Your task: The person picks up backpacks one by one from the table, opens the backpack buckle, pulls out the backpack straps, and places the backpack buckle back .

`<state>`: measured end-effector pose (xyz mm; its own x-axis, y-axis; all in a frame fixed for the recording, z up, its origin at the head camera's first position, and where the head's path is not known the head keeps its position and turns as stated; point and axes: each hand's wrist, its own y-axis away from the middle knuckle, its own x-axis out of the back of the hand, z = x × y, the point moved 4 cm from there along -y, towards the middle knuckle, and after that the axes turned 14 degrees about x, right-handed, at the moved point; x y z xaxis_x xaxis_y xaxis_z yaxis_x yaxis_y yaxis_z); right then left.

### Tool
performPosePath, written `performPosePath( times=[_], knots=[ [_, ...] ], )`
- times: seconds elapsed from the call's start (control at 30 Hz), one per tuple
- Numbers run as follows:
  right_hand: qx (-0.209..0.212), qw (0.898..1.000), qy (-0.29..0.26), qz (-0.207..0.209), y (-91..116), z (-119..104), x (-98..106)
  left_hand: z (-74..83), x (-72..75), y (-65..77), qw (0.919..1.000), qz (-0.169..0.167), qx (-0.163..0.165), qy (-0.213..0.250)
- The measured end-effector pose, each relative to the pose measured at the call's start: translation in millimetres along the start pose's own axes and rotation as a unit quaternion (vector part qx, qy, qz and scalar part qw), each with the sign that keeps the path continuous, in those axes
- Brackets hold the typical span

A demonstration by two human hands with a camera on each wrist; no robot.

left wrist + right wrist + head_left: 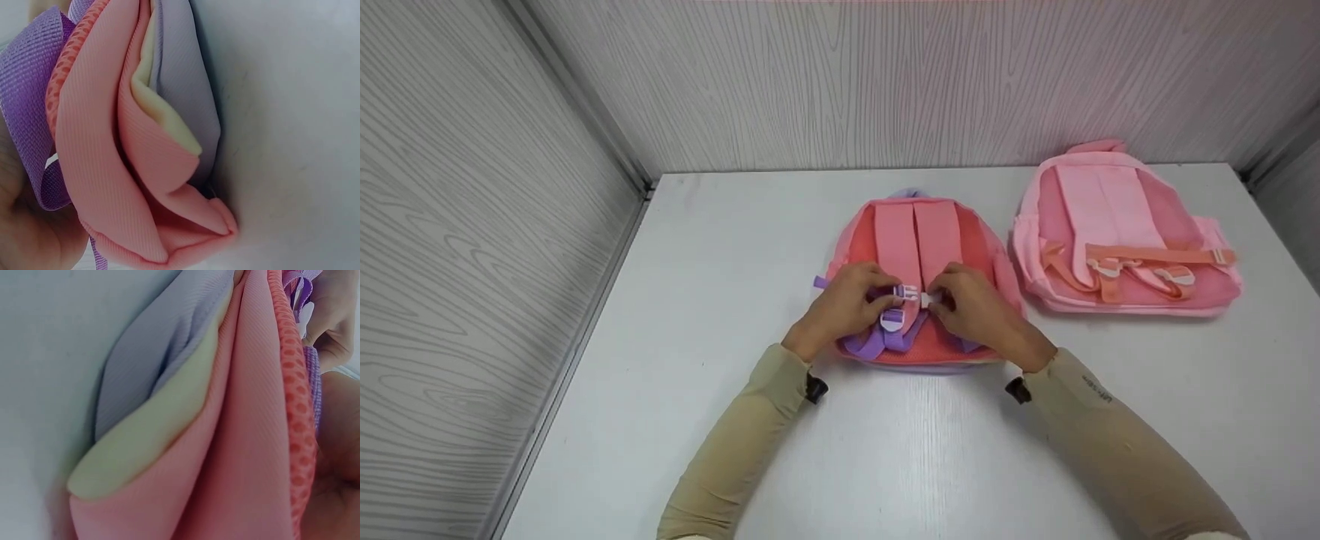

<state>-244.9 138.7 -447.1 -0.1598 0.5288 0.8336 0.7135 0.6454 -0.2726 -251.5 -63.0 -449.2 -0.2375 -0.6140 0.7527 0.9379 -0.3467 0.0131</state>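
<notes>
white tabletop: at its middle, left hand and right hand pinch the backpack's buckle; another backpack lies near the far right corner.

Pink backpack edge filling frame, lilac and cream layers at nine o'clock, fingers seen at two o'clock, purple strap pinched.

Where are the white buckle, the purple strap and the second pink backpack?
white buckle (911, 295), head view, its middle, between both hands.
purple strap (28, 73), left wrist view, the woven loop's upper curve.
second pink backpack (1117, 202), head view, its pale back panel.
</notes>
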Motion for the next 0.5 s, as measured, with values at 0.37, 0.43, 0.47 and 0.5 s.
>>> performPosePath(
  times=[0.37,0.43,0.47,0.5],
  knots=[
    [-0.029,0.999,0.000,-0.024,-1.6,-1.9,-0.1,0.7,3.8,0.7,0.9999,-0.004,-0.008,0.005],
    [-0.036,0.999,-0.001,-0.029,-1.7,-1.8,0.0,1.2,5.0,0.5,0.9999,-0.003,-0.014,0.007],
    [-0.038,0.999,-0.001,-0.032,-1.7,-1.9,0.1,1.4,5.4,0.4,0.9998,-0.002,-0.016,0.006],
    [-0.041,0.999,-0.001,-0.034,-1.6,-2.0,0.2,1.5,5.6,0.3,0.9998,-0.001,-0.018,0.004]
  ],
)
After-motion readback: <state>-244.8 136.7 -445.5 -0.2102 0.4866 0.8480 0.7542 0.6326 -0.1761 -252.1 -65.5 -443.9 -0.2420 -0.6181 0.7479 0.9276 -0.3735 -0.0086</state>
